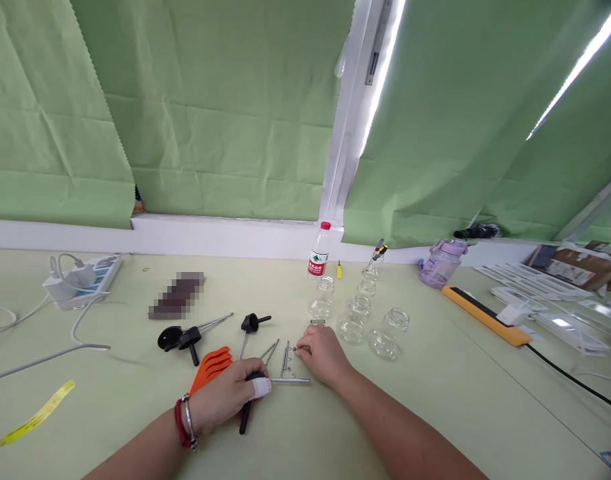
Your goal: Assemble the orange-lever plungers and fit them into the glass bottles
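Note:
In my left hand [232, 393] is a black plastic cap with a side stem [245, 417]; its metal rod [292, 381] points right, low over the table. A white wrap covers one fingertip. My right hand [325, 353] is closed, its fingertips pinching a tiny brass-coloured part [295, 349]. Just left of those fingertips lie small nuts [290, 359] and thin metal rods [285, 357]. Dark springs [318, 322] lie beyond my right hand. Orange plastic pieces [212, 367] are stacked beside my left hand. More black caps with rods [189, 339] rest farther left, and another black cap [250, 324] lies beyond the left hand.
Several clear glass jars [352, 327] stand beyond my right hand, one holding tools [378, 252]. A water bottle [318, 257], a yellow-handled tool [339, 270] and a purple bottle [441, 263] stand or lie farther back. Power strips [478, 313] [88, 287] with cables flank the table.

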Demonstrator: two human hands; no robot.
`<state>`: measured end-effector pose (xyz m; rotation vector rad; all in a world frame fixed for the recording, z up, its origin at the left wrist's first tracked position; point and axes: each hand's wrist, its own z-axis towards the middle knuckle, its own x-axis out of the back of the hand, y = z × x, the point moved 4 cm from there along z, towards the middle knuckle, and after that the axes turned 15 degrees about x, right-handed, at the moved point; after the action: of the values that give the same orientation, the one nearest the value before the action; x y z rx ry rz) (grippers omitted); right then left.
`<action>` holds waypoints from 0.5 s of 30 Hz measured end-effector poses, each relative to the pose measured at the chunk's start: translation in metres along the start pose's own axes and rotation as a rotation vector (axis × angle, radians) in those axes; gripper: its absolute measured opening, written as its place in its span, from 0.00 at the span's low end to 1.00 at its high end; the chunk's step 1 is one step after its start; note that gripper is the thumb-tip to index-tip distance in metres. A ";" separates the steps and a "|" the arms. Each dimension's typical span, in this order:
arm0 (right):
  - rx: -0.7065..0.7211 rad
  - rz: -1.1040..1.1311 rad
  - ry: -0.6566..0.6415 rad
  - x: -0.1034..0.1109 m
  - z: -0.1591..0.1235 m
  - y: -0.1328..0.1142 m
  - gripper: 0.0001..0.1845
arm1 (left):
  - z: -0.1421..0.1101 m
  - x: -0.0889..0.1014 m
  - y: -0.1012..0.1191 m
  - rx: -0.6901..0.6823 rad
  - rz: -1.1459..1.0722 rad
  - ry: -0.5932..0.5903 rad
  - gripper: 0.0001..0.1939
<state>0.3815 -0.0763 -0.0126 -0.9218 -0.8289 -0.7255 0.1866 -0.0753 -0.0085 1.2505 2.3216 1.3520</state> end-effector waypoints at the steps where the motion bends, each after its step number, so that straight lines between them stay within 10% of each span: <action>1: 0.002 0.001 -0.004 -0.001 0.000 0.000 0.08 | 0.000 0.000 0.000 0.000 -0.004 0.000 0.08; 15: 0.015 0.071 0.034 -0.001 0.002 -0.005 0.11 | 0.002 0.001 -0.001 -0.015 -0.031 -0.036 0.08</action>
<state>0.3764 -0.0765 -0.0113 -0.9185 -0.7669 -0.6714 0.1866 -0.0734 -0.0106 1.2191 2.2930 1.3239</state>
